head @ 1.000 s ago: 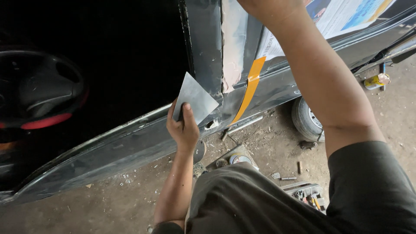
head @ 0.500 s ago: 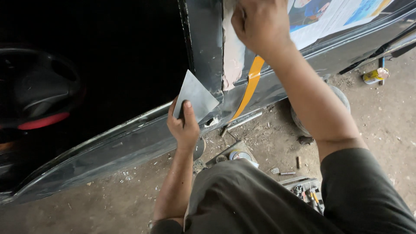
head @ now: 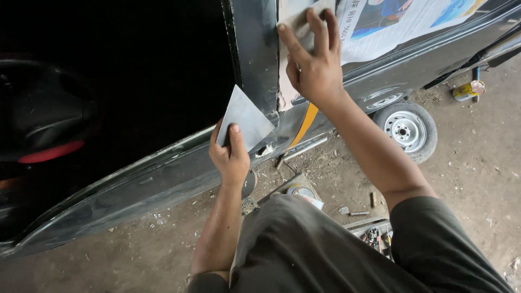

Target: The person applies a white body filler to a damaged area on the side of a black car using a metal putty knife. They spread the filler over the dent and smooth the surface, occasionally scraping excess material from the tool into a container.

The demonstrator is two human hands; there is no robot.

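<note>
Matt metal spreader (head: pixel 247 119) (smooth), glossy car pillar (head: pixel 255 49)

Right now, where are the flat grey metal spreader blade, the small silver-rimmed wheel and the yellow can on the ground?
flat grey metal spreader blade (head: pixel 245 118), head view, middle of its face.
small silver-rimmed wheel (head: pixel 404 131), head view, hub.
yellow can (head: pixel 465 91), head view, its side.

Car interior (head: pixel 108 81) lost in darkness, newspaper (head: pixel 401 21) cut off at top
</note>
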